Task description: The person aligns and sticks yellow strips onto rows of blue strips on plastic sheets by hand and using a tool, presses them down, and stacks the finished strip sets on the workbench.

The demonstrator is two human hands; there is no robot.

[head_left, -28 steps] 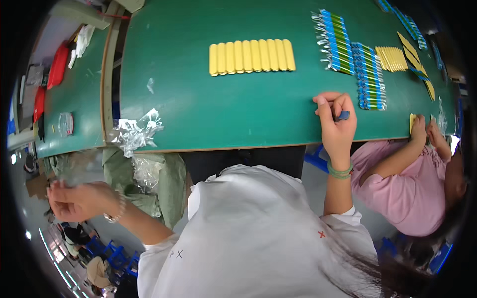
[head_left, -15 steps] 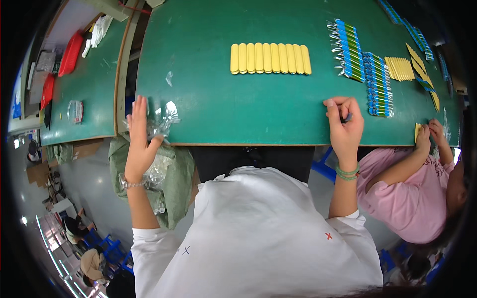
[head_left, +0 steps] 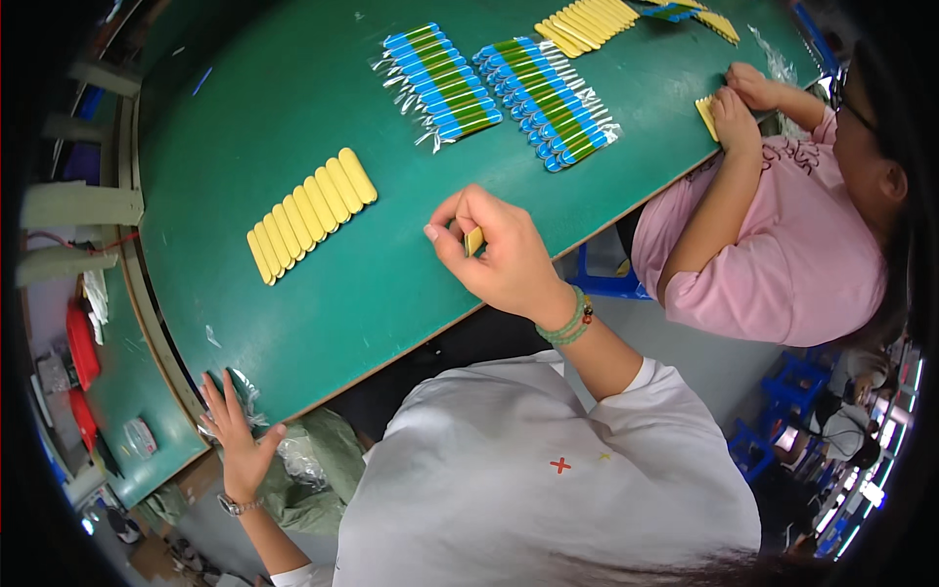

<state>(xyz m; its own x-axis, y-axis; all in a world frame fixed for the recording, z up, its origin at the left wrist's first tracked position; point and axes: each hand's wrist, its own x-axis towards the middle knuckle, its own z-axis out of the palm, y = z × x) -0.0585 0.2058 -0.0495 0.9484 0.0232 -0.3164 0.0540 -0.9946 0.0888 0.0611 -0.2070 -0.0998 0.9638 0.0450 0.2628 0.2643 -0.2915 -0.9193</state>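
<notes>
My left hand [head_left: 237, 440] is open at the table's front left, fingers spread, over crumpled clear plastic film [head_left: 248, 396]. My right hand [head_left: 499, 256] is raised near the front edge, closed around a small yellow piece with a dark edge [head_left: 474, 241]; only its end shows, and it resembles the strips on the table. To the left of that hand lies a slanted row of flat, round-ended yellow strips [head_left: 313, 213], side by side. Beyond my right hand are two rows of blue-and-green strips in clear wrappers, one to the left [head_left: 445, 83] and one to the right [head_left: 548, 103].
The green table [head_left: 235, 127] has more yellow strips [head_left: 587, 24] at the far side. A co-worker in a pink shirt [head_left: 773, 235] sits at the right, hands on a yellow stack [head_left: 706, 115]. A green sack [head_left: 333, 470] holding clear plastic hangs below the front edge.
The view has turned to the right, so the table now slants. My right hand stays closed, and the yellow end in it now shows. My left hand stays spread by the plastic film.
</notes>
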